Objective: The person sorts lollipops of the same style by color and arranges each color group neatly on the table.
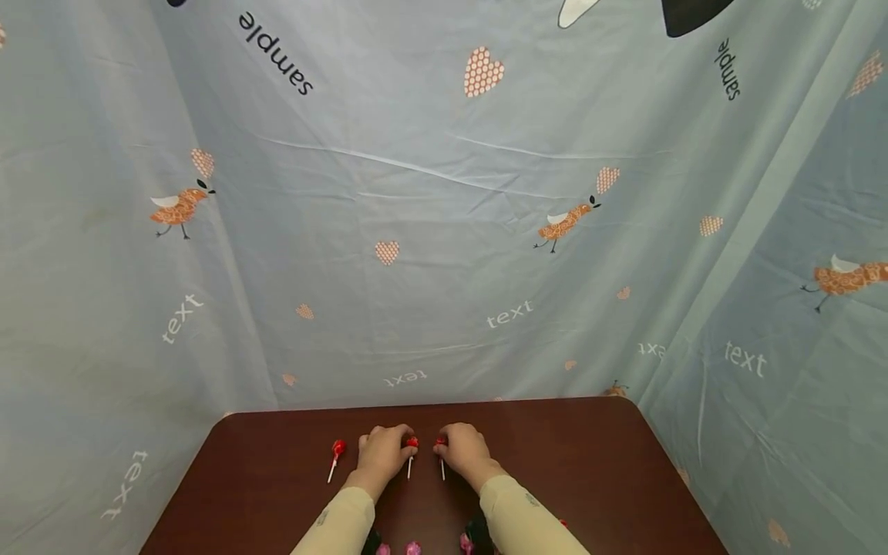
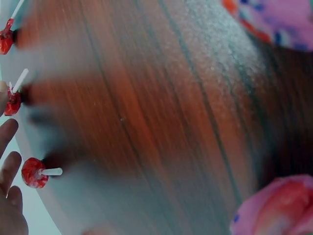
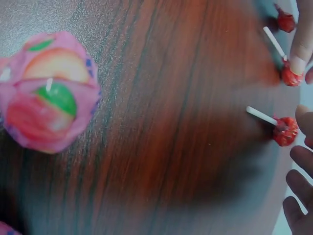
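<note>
Near the table's far edge, my left hand [image 1: 383, 449] pinches a red-wrapped lollipop [image 1: 412, 442] by its head between thumb and index finger; its white stick points back toward me. Just to the right, my right hand [image 1: 466, 450] has thumb and index finger at the head of a second red lollipop [image 3: 285, 131], its stick also pointing my way. A third red lollipop [image 1: 338, 447] lies left of my left hand, untouched, and shows in the left wrist view beside the left fingers [image 2: 11, 169]. The three form a spaced row.
Pink-wrapped candies [image 1: 413, 548] sit at the near side between the forearms, one pink candy [image 3: 51, 93] large in the right wrist view. A small red bit [image 1: 563, 523] shows past the right sleeve. A printed curtain [image 1: 444, 293] hangs behind the brown table [image 1: 576, 462].
</note>
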A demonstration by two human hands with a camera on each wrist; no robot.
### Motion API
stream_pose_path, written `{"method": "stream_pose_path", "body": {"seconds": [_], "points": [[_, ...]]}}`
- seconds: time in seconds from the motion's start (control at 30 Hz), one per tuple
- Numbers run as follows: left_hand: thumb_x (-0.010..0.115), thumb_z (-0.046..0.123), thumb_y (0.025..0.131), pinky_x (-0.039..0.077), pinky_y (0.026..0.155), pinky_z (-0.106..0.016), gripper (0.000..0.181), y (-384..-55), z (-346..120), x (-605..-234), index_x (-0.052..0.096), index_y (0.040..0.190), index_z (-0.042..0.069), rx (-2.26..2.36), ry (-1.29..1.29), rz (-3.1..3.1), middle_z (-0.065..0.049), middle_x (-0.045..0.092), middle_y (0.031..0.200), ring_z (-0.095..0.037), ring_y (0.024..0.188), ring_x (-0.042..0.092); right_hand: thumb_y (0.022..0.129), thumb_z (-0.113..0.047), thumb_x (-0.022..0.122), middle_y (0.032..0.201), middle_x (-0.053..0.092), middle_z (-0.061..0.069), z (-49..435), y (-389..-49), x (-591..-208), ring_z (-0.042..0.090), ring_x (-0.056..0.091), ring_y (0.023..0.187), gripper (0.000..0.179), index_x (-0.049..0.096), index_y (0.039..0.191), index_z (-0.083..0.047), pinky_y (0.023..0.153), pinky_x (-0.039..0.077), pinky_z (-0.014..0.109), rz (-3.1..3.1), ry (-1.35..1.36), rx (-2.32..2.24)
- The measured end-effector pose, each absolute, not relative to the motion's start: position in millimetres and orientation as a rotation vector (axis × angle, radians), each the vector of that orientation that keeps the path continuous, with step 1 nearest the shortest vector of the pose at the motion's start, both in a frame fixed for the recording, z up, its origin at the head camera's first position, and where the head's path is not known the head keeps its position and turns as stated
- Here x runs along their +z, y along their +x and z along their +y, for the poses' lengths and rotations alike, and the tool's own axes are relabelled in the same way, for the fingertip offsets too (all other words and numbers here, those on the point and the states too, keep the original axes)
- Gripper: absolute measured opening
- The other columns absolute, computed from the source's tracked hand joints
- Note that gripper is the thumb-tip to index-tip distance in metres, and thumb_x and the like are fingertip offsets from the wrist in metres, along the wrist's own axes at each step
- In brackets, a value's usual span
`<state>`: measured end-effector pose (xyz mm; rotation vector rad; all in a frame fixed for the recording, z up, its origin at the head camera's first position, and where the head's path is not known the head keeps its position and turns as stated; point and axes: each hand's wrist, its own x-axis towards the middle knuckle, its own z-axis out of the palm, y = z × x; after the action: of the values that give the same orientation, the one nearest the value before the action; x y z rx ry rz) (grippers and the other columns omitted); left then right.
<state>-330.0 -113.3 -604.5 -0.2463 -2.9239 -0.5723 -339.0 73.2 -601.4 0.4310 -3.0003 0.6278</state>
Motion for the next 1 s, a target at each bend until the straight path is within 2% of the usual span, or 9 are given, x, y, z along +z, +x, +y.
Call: {"method": "stream_pose_path", "body": {"seconds": [0.2, 0.37, 0.67, 0.83, 1.0], "points": [[0.079, 0.032, 0.085, 0.037, 0.092, -0.060, 0.035, -329, -117, -590, 0.070, 0.117, 0.020, -0.649, -0.327, -2.907, -0.003, 0.069, 0.113, -0.035, 0.111, 0.058, 0.091, -0.030, 0.073, 0.123, 0.066, 0.008, 93, -334, -583, 0.024, 0.062, 0.112, 0.044, 0.066, 0.128, -0.007, 0.090, 0.051, 0.042, -2.982, 0.621, 0.880], [0.076, 0.028, 0.089, 0.033, 0.099, -0.064, 0.039, -318, -126, -581, 0.068, 0.125, 0.016, -0.854, -0.496, -2.878, -0.006, 0.066, 0.122, -0.037, 0.119, 0.054, 0.094, -0.031, 0.070, 0.129, 0.063, 0.005, 119, -328, -572, 0.023, 0.059, 0.118, 0.044, 0.064, 0.131, -0.009, 0.094, 0.049, 0.043, -2.942, 0.723, 1.002], [0.076, 0.025, 0.088, 0.043, 0.097, -0.055, 0.041, -287, -136, -574, 0.067, 0.126, 0.014, -0.994, -0.623, -2.788, -0.002, 0.064, 0.126, -0.031, 0.116, 0.057, 0.095, -0.037, 0.068, 0.133, 0.060, 0.000, 164, -299, -560, 0.022, 0.054, 0.124, 0.043, 0.063, 0.133, -0.019, 0.098, 0.046, 0.044, -2.898, 0.749, 1.053], [0.076, 0.029, 0.089, 0.046, 0.094, -0.050, 0.042, -274, -134, -571, 0.067, 0.127, 0.014, -1.037, -0.626, -2.776, -0.002, 0.063, 0.127, -0.029, 0.111, 0.059, 0.095, -0.037, 0.067, 0.133, 0.060, 0.002, 188, -282, -556, 0.025, 0.054, 0.124, 0.042, 0.063, 0.133, -0.018, 0.098, 0.046, 0.046, -2.889, 0.712, 1.121], [0.075, 0.030, 0.089, 0.047, 0.092, -0.052, 0.041, -257, -132, -575, 0.066, 0.127, 0.016, -1.081, -0.633, -2.772, -0.003, 0.062, 0.127, -0.030, 0.110, 0.060, 0.096, -0.036, 0.066, 0.132, 0.060, 0.004, 211, -265, -562, 0.028, 0.056, 0.122, 0.042, 0.063, 0.132, -0.016, 0.096, 0.047, 0.048, -2.901, 0.657, 1.158]]}}
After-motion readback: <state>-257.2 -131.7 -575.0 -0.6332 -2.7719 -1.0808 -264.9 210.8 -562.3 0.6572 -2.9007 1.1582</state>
